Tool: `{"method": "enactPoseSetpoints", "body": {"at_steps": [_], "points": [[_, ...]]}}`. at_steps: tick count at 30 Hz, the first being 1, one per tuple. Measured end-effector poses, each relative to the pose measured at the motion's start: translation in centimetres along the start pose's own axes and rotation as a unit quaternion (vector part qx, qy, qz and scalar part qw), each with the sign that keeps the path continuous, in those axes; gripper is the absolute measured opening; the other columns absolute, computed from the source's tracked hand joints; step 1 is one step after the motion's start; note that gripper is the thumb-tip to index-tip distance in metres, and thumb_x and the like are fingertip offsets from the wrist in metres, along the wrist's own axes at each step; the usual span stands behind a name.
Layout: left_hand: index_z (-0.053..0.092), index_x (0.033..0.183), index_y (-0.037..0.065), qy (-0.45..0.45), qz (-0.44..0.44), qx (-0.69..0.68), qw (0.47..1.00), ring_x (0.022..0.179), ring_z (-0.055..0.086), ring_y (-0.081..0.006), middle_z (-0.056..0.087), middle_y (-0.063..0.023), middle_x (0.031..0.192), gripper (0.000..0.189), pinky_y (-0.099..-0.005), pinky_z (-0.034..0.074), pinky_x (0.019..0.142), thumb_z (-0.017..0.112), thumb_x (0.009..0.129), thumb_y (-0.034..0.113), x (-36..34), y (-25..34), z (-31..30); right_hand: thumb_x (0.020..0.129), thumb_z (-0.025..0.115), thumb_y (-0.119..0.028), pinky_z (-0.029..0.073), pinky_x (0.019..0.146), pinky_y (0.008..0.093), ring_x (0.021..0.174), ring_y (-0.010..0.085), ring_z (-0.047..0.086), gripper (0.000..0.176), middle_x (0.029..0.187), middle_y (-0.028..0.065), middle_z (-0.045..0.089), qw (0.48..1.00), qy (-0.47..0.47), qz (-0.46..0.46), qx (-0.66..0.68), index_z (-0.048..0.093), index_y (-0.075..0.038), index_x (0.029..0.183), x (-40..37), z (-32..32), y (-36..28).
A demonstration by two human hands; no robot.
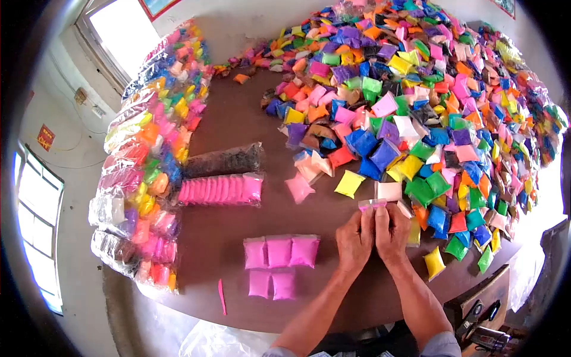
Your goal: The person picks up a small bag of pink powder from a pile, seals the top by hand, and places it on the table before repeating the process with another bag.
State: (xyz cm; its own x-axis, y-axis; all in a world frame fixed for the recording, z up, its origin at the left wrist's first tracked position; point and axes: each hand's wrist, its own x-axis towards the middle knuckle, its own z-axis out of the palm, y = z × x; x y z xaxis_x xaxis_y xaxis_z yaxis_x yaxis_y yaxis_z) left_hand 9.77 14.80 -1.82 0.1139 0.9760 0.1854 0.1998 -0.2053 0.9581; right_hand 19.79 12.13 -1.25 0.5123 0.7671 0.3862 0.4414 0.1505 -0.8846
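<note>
My left hand (355,239) and my right hand (392,233) are side by side above the brown table, fingers closed in a pinch. Between and just beyond the fingertips a small clear-wrapped pink packet (372,203) shows; most of it is hidden by my hands. To the left lie several magenta packets (279,251) in two short rows. Just past my fingers are a pale pink packet (389,191) and a yellow packet (350,184). A pink plastic strip-like tool (222,296) lies near the table's front edge.
A large heap of coloured packets (410,119) covers the back and right of the table (232,238). Long bagged rows of packets (143,160) line the left side. A bagged pink row (220,190) and a dark one (223,160) lie beside them. A wooden stool (485,297) stands at right.
</note>
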Motion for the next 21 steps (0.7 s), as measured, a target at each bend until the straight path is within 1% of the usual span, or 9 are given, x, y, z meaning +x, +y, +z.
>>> {"method": "enactPoseSetpoints", "body": {"at_steps": [1, 3, 4, 5, 8, 10, 17, 19, 21], "points": [[0.066, 0.097, -0.005, -0.003, -0.004, 0.001, 1.0, 0.076, 0.05, -0.0097, 0.058, -0.0135, 0.071, 0.038, -0.0364, 0.049, 0.065, 0.06, 0.11, 0.03, 0.0, 0.1, 0.0, 0.104, 0.061, -0.017, 0.049, 0.059, 0.0382, 0.063, 0.0214, 0.064, 0.026, 0.071, 0.014, 0.066, 1.0, 0.014, -0.008, 0.0, 0.069, 0.001, 0.088, 0.2, 0.2, -0.2], [0.066, 0.099, -0.005, -0.004, -0.065, -0.012, 0.998, 0.079, 0.051, -0.0079, 0.061, -0.004, 0.075, 0.035, -0.0332, 0.049, 0.067, 0.061, 0.11, 0.027, 0.2, 0.3, 0.2, 0.104, 0.061, -0.016, 0.049, 0.06, 0.0404, 0.064, 0.0252, 0.064, 0.023, 0.073, 0.016, 0.065, 1.0, 0.026, -0.015, 0.007, 0.068, 0.001, 0.089, 0.4, 0.2, -0.3], [0.064, 0.094, -0.003, 0.014, -0.041, -0.082, 0.996, 0.075, 0.05, -0.0082, 0.055, -0.0122, 0.069, 0.037, -0.0365, 0.048, 0.064, 0.063, 0.109, 0.031, 0.4, -0.2, 0.7, 0.104, 0.062, -0.016, 0.049, 0.061, 0.041, 0.065, 0.028, 0.064, 0.022, 0.074, 0.0169, 0.065, 0.999, 0.032, -0.038, -0.003, 0.068, 0.0, 0.09, 0.7, 0.2, 0.0], [0.063, 0.092, -0.003, 0.01, -0.045, -0.11, 0.993, 0.077, 0.051, -0.0084, 0.053, -0.0066, 0.071, 0.038, -0.0351, 0.048, 0.065, 0.062, 0.109, 0.031, 0.1, -0.4, 0.7, 0.103, 0.062, -0.015, 0.049, 0.062, 0.0415, 0.066, 0.0307, 0.064, 0.021, 0.075, 0.0179, 0.065, 0.997, 0.039, -0.06, -0.013, 0.068, 0.0, 0.091, 0.8, 0.3, 0.3], [0.065, 0.092, -0.004, -0.017, -0.028, -0.116, 0.993, 0.078, 0.054, -0.0085, 0.059, -0.0073, 0.073, 0.038, -0.0357, 0.049, 0.066, 0.062, 0.109, 0.03, 0.3, 0.3, 0.7, 0.105, 0.062, -0.016, 0.049, 0.063, 0.0425, 0.069, 0.0344, 0.064, 0.02, 0.08, 0.0183, 0.066, 0.999, 0.04, -0.022, 0.021, 0.068, 0.0, 0.095, 1.0, 0.1, 0.8], [0.065, 0.095, -0.003, -0.009, 0.007, 0.012, 1.0, 0.08, 0.049, -0.0079, 0.06, 0.0006, 0.079, 0.034, -0.0301, 0.046, 0.067, 0.055, 0.113, 0.024, 0.0, 0.8, 0.5, 0.105, 0.062, -0.017, 0.05, 0.065, 0.0427, 0.072, 0.0353, 0.065, 0.021, 0.083, 0.0182, 0.067, 0.998, 0.048, -0.026, 0.039, 0.069, 0.0, 0.096, 1.2, 0.0, 0.5], [0.059, 0.087, -0.001, 0.006, 0.09, 0.134, 0.987, 0.07, 0.044, -0.01, 0.055, -0.0049, 0.07, 0.041, -0.0335, 0.041, 0.059, 0.056, 0.114, 0.029, -0.1, 0.3, -0.5, 0.105, 0.065, -0.02, 0.05, 0.06, 0.0407, 0.064, 0.0322, 0.066, 0.025, 0.077, 0.0173, 0.067, 0.998, 0.012, 0.002, 0.064, 0.071, 0.0, 0.092, 1.5, -0.6, -0.6], [0.059, 0.087, -0.001, 0.001, 0.065, 0.116, 0.991, 0.069, 0.043, -0.0098, 0.054, -0.0027, 0.07, 0.043, -0.0337, 0.041, 0.059, 0.055, 0.114, 0.031, -0.3, 0.1, -0.7, 0.106, 0.064, -0.021, 0.049, 0.058, 0.0392, 0.063, 0.0312, 0.066, 0.026, 0.076, 0.0178, 0.067, 0.998, 0.017, -0.006, 0.068, 0.071, 0.001, 0.093, 1.4, -0.3, -0.7], [0.06, 0.089, -0.003, -0.026, 0.005, -0.019, 0.999, 0.07, 0.044, -0.0091, 0.055, -0.0006, 0.072, 0.045, -0.0332, 0.041, 0.059, 0.054, 0.114, 0.033, -0.2, 0.0, -0.5, 0.106, 0.064, -0.021, 0.05, 0.058, 0.0384, 0.062, 0.031, 0.066, 0.026, 0.075, 0.0183, 0.067, 0.997, 0.024, 0.005, 0.076, 0.072, 0.001, 0.095, 1.2, -0.3, -1.0]]}}
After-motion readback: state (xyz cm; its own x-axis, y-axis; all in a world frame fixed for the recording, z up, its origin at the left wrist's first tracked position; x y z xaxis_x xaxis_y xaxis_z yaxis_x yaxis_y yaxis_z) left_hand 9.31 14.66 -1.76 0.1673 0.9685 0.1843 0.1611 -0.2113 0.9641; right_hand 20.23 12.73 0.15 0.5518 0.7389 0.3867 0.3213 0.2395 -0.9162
